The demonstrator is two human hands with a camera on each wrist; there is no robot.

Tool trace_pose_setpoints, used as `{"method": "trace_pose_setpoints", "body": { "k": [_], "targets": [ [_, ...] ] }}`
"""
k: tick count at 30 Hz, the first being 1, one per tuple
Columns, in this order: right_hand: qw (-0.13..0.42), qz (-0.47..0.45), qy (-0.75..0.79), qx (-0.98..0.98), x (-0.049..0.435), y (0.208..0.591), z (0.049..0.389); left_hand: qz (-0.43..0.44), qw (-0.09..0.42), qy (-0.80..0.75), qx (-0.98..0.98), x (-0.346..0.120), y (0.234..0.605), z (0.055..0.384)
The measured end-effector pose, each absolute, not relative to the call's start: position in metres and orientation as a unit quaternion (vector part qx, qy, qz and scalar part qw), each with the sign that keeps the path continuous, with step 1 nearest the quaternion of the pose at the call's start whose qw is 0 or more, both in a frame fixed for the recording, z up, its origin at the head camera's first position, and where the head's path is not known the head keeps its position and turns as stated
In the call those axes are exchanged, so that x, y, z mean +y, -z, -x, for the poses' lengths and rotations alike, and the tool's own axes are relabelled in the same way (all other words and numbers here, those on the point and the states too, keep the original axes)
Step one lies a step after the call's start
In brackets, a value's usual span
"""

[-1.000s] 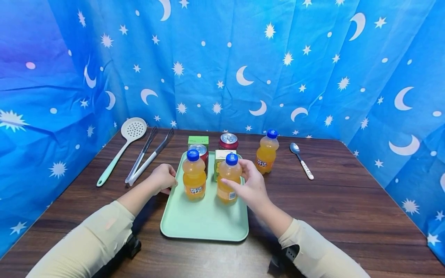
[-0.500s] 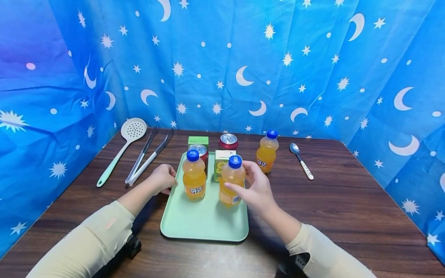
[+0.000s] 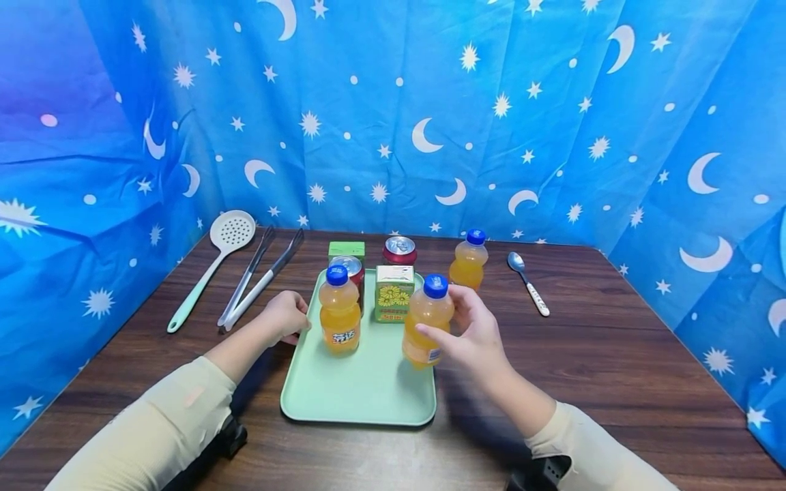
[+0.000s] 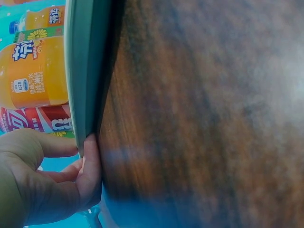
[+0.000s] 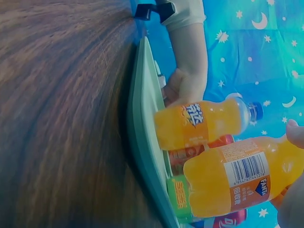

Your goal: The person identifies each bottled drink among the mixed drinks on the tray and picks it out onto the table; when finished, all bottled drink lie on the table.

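My right hand (image 3: 479, 341) grips an orange soda bottle (image 3: 422, 334) with a blue cap, over the right side of a mint-green tray (image 3: 356, 399). In the right wrist view this bottle (image 5: 223, 190) tilts slightly, its base apart from the tray. My left hand (image 3: 287, 317) pinches the tray's left rim; the left wrist view has the thumb above and fingers (image 4: 91, 164) below it. A second orange soda bottle (image 3: 340, 320) stands upright on the tray. Behind it is a partly hidden red can (image 3: 354, 268). A green carton with yellow flowers (image 3: 394, 296) stands right of the can.
Another green carton (image 3: 346, 249) and a red can (image 3: 399, 251) stand at the back. A third orange soda bottle (image 3: 468, 266) is on the table right of the tray, near a spoon (image 3: 528, 283). Tongs (image 3: 260, 283) and a slotted skimmer (image 3: 232, 232) lie left.
My right hand has moved right and slightly toward me with the bottle, uncovering the flowered carton behind it. The left hand stays on the tray's rim. The head view has shifted slightly.
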State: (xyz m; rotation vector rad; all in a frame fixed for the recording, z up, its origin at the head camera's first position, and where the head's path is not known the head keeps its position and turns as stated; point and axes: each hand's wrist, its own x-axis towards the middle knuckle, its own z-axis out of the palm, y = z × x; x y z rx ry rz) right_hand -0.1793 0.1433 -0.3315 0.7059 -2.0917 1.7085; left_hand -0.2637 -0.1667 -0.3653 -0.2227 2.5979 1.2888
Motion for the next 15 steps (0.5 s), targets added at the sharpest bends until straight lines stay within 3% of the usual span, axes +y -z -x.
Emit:
{"method": "trace_pose_setpoints", "body": {
  "k": [15],
  "targets": [
    [0.22,-0.183,-0.57,-0.77,0.178,0.333,0.186,0.075,0.117,-0.439,0.888,-0.165,0.364,0.262]
  ]
}}
